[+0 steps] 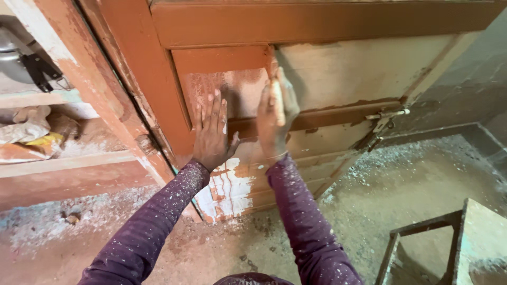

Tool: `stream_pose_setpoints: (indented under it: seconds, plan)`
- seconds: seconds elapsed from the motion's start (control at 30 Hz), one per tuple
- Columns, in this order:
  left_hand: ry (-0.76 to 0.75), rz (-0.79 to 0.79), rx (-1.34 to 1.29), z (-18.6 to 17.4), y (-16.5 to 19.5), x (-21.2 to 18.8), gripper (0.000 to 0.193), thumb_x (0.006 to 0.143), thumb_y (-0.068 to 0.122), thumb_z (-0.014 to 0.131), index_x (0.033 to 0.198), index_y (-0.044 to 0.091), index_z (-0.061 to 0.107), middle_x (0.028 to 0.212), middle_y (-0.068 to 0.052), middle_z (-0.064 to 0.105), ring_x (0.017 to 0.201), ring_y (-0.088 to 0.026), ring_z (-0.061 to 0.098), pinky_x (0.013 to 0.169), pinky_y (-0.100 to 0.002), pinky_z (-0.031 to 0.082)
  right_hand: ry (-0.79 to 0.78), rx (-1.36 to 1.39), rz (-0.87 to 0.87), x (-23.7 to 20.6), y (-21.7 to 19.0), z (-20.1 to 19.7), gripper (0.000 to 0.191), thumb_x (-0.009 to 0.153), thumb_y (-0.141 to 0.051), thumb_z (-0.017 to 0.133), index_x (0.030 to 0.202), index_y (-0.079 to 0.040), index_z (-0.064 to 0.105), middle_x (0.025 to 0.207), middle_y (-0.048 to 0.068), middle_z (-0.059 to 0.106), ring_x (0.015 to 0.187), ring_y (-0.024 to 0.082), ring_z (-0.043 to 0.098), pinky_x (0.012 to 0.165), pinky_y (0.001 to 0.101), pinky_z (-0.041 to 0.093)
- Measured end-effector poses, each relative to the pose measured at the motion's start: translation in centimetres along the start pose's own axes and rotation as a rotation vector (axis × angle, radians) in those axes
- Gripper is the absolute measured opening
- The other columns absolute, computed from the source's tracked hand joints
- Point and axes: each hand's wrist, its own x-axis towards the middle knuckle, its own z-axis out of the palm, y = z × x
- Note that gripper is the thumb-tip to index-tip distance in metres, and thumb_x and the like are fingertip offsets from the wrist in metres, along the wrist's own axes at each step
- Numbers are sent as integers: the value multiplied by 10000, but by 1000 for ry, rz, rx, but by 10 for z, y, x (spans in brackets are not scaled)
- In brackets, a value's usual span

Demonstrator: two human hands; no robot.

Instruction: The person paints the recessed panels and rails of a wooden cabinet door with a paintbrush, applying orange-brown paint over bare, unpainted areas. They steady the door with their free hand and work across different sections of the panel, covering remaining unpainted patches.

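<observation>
A wooden door (338, 68) stands open in front of me, its brown paint partly stripped to bare pale wood. My left hand (212, 134) lies flat against the panel, fingers spread and holding nothing. My right hand (275, 113) presses a small folded piece of abrasive paper (271, 66) against the panel just below the upper rail. Both sleeves are purple and speckled with dust. A patch of white and brown flaking paint (227, 192) shows on the door's lower part between my arms.
A metal latch (384, 119) sticks out from the door's right edge. Shelves (63, 158) with cloth and a dark pot sit at left. Dust covers the floor (401, 174). A small stool or frame (449, 243) stands at lower right.
</observation>
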Motion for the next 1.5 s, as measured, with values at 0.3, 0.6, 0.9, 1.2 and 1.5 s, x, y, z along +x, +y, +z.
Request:
stream_pose_setpoints:
  seconds: [0.3, 0.6, 0.9, 1.2, 1.5]
  plan:
    - [-157, -43, 235, -20, -19, -21, 884, 953, 519, 480, 1596, -30, 221, 1679, -303, 126, 1582, -394, 44, 1242, -598, -13, -161, 345, 120, -24, -60, 61, 409, 970, 23, 648, 1377, 28, 597, 1193, 170, 716, 1016, 243, 738, 874, 342, 606]
    - [-290, -110, 244, -37, -41, -32, 794, 988, 512, 447, 1580, 17, 263, 1691, -233, 138, 1576, -379, 53, 1241, -608, -17, -229, 379, 49, -38, -94, 80, 365, 990, -17, 660, 1351, 13, 619, 1210, 160, 715, 1055, 210, 722, 901, 310, 603]
    - [15, 17, -1, -23, -29, -15, 849, 973, 349, 542, 1609, -81, 181, 1700, -259, 95, 1595, -384, 77, 1291, -563, 63, -104, -7, 113, -8, -18, 23, 214, 1053, -63, 652, 1247, 20, 686, 1125, 117, 753, 938, 164, 718, 824, 287, 597]
    - [-29, 11, -38, -32, -59, -33, 887, 957, 396, 541, 1593, -91, 159, 1687, -282, 92, 1583, -384, 75, 1273, -569, 49, -74, 246, 71, -37, -63, 76, 313, 1031, 17, 639, 1343, -2, 641, 1092, 117, 719, 887, 162, 715, 752, 290, 628]
    - [-28, 44, -21, -33, -88, -37, 848, 972, 481, 538, 1614, 20, 231, 1666, -307, 173, 1580, -432, 79, 1275, -588, 36, -160, 220, 29, -64, -113, 111, 368, 987, -20, 683, 1349, 22, 628, 1171, 104, 699, 990, 190, 724, 849, 307, 623]
